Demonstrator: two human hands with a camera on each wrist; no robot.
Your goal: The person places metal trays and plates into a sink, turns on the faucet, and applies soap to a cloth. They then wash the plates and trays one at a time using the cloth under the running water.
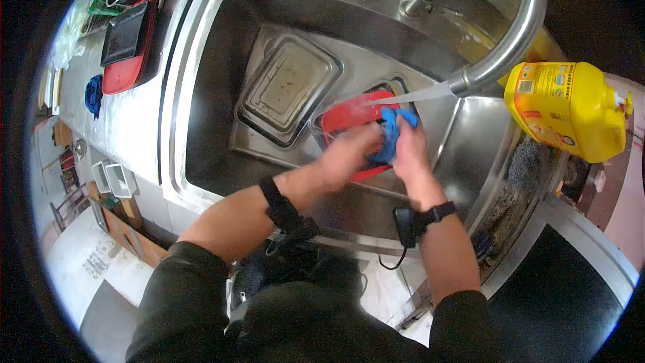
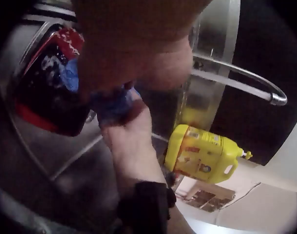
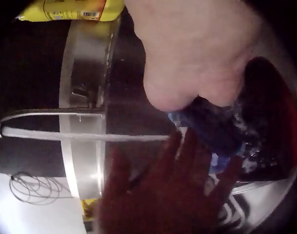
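Note:
My right hand (image 1: pixel 411 151) grips a bunched blue cloth (image 1: pixel 388 136) over a red tray (image 1: pixel 349 113) in the sink. Close against the cloth is my left hand (image 1: pixel 353 151), blurred in the head view; its fingers look extended and spread in the right wrist view. The tray shows a dark inside (image 2: pixel 56 92) with white suds in the left wrist view, and both hands cover part of it. A water stream (image 1: pixel 423 94) from the curved faucet (image 1: pixel 531 20) lands on the tray.
A rectangular metal-rimmed tray (image 1: pixel 287 87) lies on the sink floor to the left. The yellow jug (image 1: pixel 568 111) stands at the sink's right edge. On the left counter are a red tray with a black one (image 1: pixel 124 37) and a dark blue cloth (image 1: pixel 93 96).

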